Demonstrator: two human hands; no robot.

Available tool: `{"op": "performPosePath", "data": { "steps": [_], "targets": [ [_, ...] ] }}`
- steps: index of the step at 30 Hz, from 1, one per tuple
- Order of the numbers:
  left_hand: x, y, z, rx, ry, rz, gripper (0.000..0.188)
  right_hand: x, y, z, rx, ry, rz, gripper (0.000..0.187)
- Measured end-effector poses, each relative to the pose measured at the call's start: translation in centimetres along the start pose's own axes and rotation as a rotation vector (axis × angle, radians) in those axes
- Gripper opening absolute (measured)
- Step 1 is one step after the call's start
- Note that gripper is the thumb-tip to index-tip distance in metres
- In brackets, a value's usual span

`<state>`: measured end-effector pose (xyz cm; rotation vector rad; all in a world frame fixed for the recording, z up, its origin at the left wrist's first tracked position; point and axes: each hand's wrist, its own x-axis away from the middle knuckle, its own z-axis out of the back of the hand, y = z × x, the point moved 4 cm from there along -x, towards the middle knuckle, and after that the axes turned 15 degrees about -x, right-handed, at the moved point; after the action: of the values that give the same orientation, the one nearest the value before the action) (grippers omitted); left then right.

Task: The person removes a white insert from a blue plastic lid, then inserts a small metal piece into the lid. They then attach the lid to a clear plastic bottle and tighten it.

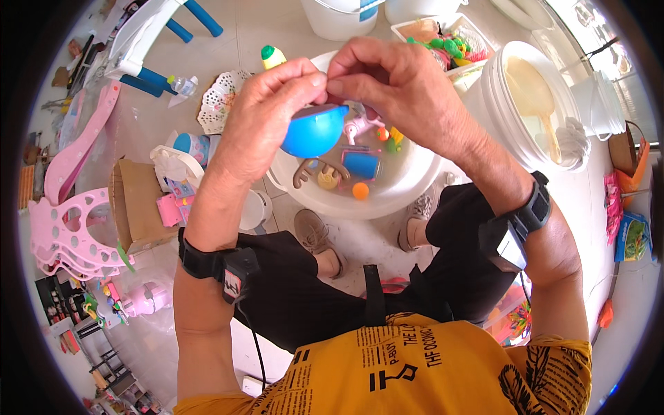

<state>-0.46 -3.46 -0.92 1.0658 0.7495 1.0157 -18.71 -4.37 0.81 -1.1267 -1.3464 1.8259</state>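
Observation:
Above a white round basin (394,197), both my hands meet with their fingertips close together. My left hand (266,111) is closed on a blue, rounded, bowl-shaped piece (311,135), which hangs below its fingers. My right hand (408,90) pinches right beside the left fingertips; whatever lies between its fingers is hidden. In the basin below are a pink toy (360,126), a blue cylinder (361,164), an orange ball (360,191) and a brown antler-shaped piece (304,173). A small yellow-and-green toy (393,140) lies toward the basin's right side.
A large white bucket (487,90) with pale liquid stands at right. Behind the basin are another white bucket (339,17) and a tray of colourful toys (449,45). On the left are a lacy white basket (220,104), a cardboard box (142,200) and pink plastic parts (72,228).

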Motion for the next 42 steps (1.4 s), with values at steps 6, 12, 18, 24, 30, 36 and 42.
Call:
{"op": "performPosePath", "data": {
  "steps": [6,12,18,24,30,36,42],
  "targets": [
    [-0.4,-1.1,0.3,-0.044,-0.03,-0.017,0.017,-0.1,0.5,-0.5,0.174,-0.03,0.045,0.013],
    [-0.2,-1.1,0.1,0.03,-0.062,0.016,0.011,-0.1,0.7,0.1,0.179,-0.045,-0.022,0.036],
    [-0.3,-0.9,0.2,0.288,0.015,0.084,0.023,0.0,0.8,0.5,0.072,0.022,-0.035,0.023],
    [-0.3,-0.1,1.0,0.667,0.131,0.096,0.029,0.8,-1.0,0.2,-0.159,0.131,-0.177,0.017],
    [0.0,0.1,0.6,0.609,0.173,0.122,0.032,0.9,-1.8,-1.3,-0.302,0.101,-0.074,0.009],
    [0.1,0.6,0.5,0.49,0.216,0.05,0.03,1.1,-1.6,-1.3,-0.291,0.126,-0.153,0.01],
    [0.2,1.5,0.5,0.379,0.184,-0.03,0.026,1.0,-1.7,-1.0,-0.32,0.12,-0.202,0.01]
  ]
}}
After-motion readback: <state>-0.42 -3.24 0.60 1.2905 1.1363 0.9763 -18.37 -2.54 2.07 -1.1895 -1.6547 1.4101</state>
